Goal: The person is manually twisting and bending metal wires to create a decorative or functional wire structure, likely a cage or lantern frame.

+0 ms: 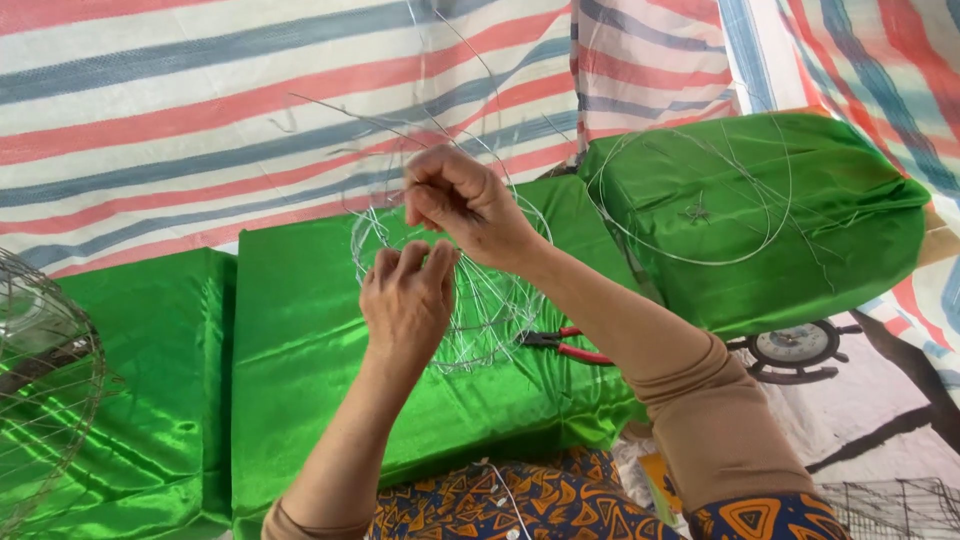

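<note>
Up close, the left hand [405, 300] curls its fingers around the near side of a round wire frame [470, 300] over green satin cloth [300, 350]. The right hand [462, 200] pinches a thin wire at the frame's top. Red-handled pliers [565, 345] lie just right, with a striped tarp [200, 110] behind.

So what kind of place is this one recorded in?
Probably a makeshift craft workspace under a striped tarpaulin: green satin-covered blocks, a wire frame in both hands, loose wire hoops, red-handled pliers.
</note>
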